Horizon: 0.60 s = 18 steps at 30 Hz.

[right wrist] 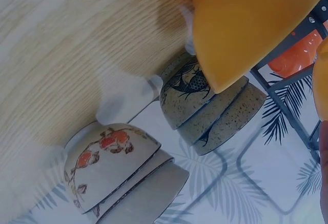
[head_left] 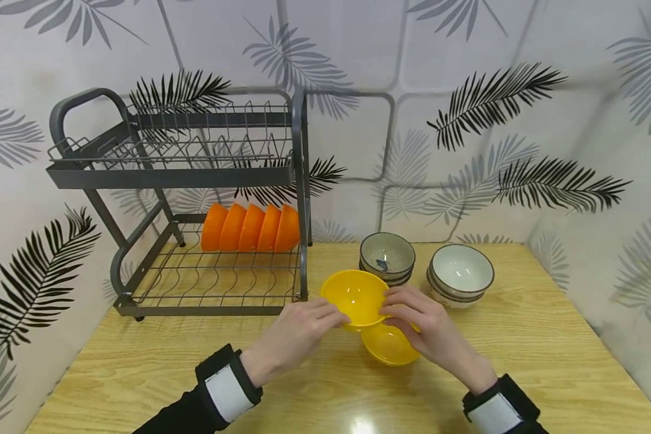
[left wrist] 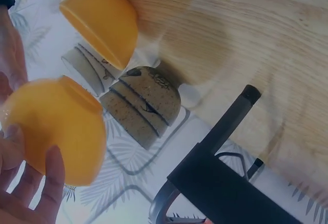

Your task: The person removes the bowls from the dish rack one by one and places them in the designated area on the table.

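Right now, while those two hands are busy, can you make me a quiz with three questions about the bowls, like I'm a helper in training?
1. Count: how many orange bowls stand on the lower tier of the rack?

2. Compare: of the speckled bowls and the white bowls, which stack is closer to the rack?

3. True or false: the bowl held in the left hand is orange.

Key:
1. Five.
2. The speckled bowls.
3. False; it is a yellow bowl.
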Tool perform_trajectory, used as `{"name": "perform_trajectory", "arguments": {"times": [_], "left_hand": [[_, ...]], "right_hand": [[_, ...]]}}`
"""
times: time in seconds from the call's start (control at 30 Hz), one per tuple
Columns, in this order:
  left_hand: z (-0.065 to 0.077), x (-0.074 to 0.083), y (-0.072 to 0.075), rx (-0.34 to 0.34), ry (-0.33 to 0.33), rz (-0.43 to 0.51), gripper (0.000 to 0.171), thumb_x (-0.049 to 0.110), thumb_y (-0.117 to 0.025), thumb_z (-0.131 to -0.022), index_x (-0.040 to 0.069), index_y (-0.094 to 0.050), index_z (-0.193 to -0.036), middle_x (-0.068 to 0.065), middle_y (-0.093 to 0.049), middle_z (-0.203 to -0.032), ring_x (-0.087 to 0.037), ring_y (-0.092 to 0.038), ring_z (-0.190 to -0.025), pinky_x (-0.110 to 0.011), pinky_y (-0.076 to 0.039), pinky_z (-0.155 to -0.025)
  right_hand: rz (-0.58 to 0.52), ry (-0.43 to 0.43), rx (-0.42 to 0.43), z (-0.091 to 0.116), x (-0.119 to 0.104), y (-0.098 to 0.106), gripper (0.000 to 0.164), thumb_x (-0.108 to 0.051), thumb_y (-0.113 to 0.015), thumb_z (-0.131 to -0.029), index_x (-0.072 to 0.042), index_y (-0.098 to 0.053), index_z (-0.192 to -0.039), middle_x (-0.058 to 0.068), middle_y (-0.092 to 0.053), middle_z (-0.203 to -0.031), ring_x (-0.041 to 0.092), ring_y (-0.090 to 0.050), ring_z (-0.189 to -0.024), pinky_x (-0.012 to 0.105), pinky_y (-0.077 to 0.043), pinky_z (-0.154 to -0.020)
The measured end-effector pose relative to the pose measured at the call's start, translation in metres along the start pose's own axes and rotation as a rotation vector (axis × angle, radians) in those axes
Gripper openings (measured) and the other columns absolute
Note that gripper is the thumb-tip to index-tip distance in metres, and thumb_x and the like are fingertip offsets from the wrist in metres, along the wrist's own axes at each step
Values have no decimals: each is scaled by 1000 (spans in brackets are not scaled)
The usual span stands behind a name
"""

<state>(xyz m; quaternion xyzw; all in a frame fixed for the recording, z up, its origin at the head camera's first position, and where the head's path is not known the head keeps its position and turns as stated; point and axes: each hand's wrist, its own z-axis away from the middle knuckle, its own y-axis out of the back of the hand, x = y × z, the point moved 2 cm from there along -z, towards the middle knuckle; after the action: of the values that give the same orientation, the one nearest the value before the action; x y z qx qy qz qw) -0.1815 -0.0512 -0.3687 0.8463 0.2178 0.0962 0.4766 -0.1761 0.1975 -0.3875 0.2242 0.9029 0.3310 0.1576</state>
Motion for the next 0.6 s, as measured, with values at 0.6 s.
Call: {"name": "perform_trajectory", "arguments": {"times": [0.6], "left_hand": [[-9,17,-39,-118,-81,-181,22,33,-64,-99,27,-71,-119,11,-74,-120,-8,-68,-113,-25,-57,-96]], "right_hand": [[202,56,14,39,3,13,46,-32,-42,-108,-11,-75,-84,-1,-73,-88,18,-66,-86,32,-53,-79]]}}
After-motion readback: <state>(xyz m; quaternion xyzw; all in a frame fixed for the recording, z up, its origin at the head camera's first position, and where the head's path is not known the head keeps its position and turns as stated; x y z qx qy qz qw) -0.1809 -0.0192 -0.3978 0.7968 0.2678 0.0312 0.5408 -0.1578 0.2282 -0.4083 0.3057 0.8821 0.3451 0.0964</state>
